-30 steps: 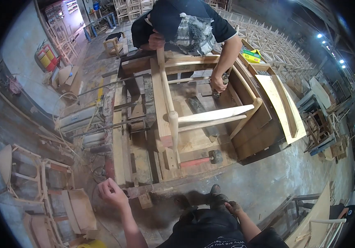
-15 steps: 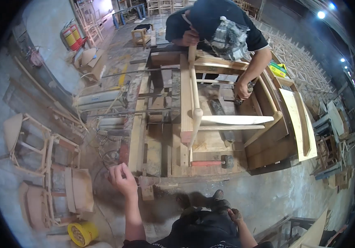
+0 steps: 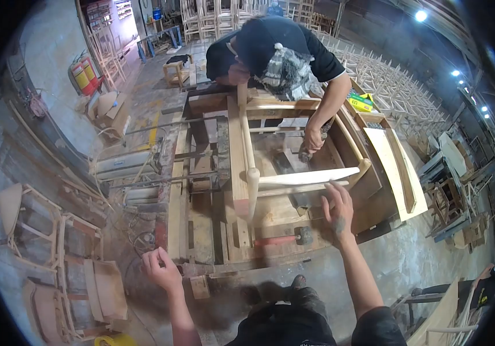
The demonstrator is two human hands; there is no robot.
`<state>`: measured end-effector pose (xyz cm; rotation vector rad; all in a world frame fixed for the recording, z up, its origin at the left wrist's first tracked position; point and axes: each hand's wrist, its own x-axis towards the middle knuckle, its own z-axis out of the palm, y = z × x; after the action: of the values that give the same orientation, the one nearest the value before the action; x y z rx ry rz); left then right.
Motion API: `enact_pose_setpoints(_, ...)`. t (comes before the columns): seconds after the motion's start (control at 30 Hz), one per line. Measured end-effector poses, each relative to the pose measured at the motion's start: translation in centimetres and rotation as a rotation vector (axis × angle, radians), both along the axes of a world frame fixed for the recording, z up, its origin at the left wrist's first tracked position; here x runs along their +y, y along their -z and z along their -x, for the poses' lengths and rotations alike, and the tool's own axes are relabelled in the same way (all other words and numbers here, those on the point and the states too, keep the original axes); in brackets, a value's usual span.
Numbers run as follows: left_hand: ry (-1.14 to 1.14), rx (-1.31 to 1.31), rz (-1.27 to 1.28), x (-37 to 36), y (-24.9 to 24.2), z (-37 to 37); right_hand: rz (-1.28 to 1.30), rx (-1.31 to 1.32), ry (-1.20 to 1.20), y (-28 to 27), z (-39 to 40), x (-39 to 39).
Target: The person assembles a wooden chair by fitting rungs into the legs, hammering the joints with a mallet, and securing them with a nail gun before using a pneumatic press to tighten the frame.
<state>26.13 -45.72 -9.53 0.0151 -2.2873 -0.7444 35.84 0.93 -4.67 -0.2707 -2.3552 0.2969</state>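
My right hand (image 3: 338,210) reaches over the workbench, fingers spread, with fingertips right at the near rail (image 3: 310,188) of a pale wooden chair frame (image 3: 253,180). Beside the bench's near left corner, my left hand (image 3: 163,272) is raised with its fingers curled together; I cannot tell what, if anything, is in them. Between my hands a mallet (image 3: 276,240) with a red handle and dark head lies on the bench. Across from me a person (image 3: 293,63) bends over the frame, one hand (image 3: 315,140) gripping a dark tool inside it.
The wooden workbench (image 3: 236,230) has metal bars and clamps on its left. On the right are a yellow-green box (image 3: 360,102) and a pale board (image 3: 387,167). Chair parts (image 3: 106,288) stand on the floor at left, near a yellow bucket (image 3: 115,340). Many chair frames (image 3: 383,81) fill the back.
My right hand has risen from beside my leg to the chair frame and spread its fingers. My left hand stays near the bench corner, slightly lower in view. The camera view has shifted.
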Motion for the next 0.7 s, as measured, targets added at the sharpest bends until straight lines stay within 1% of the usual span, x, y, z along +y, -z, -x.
enact_pose_setpoints(0.07,0.005,0.016,-0.027,0.2,-0.4,-0.1,-0.107,-0.096,0.073,0.7,2.5,0.9)
enact_pose_setpoints(0.1,0.003,-0.004,-0.065,0.3,-0.6,-0.1,-0.095,-0.233,0.138,2.1,3.5,1.6)
enact_pose_setpoints(0.17,0.0,-0.053,-0.142,0.4,-0.6,-0.3,-0.129,-0.316,0.208,6.1,4.4,2.4)
enact_pose_setpoints(0.2,0.008,-0.04,-0.133,0.2,-0.4,-0.2,-0.099,-0.381,0.204,6.5,4.3,2.0)
enact_pose_setpoints(0.33,-0.003,0.012,-0.04,-0.2,0.5,0.2,-0.03,-0.356,0.145,6.5,3.9,1.8)
enact_pose_setpoints(0.37,-0.005,0.023,-0.031,-0.2,0.4,0.1,-0.011,-0.377,0.161,6.4,4.0,1.5)
enact_pose_setpoints(0.43,0.001,0.051,-0.014,0.1,0.1,0.2,-0.011,-0.392,0.166,6.5,4.0,1.6)
enact_pose_setpoints(0.47,0.011,0.062,-0.008,-0.1,0.4,0.3,-0.004,-0.35,0.147,6.5,4.0,1.5)
enact_pose_setpoints(0.5,0.01,0.06,0.0,-0.3,0.6,0.4,-0.018,-0.375,0.165,6.4,4.0,1.5)
enact_pose_setpoints(0.57,0.011,0.057,0.024,-0.5,0.8,0.5,-0.005,-0.336,0.154,6.5,4.1,1.4)
enact_pose_setpoints(0.6,-0.003,0.069,0.023,-0.2,0.6,0.4,0.029,-0.344,0.136,6.0,3.9,1.2)
enact_pose_setpoints(0.63,0.001,0.064,0.013,-0.3,1.0,0.5,0.026,-0.319,0.141,6.3,4.0,1.2)
enact_pose_setpoints(0.7,0.006,0.054,-0.005,-0.4,1.3,0.9,0.021,-0.351,0.167,6.1,4.0,1.2)
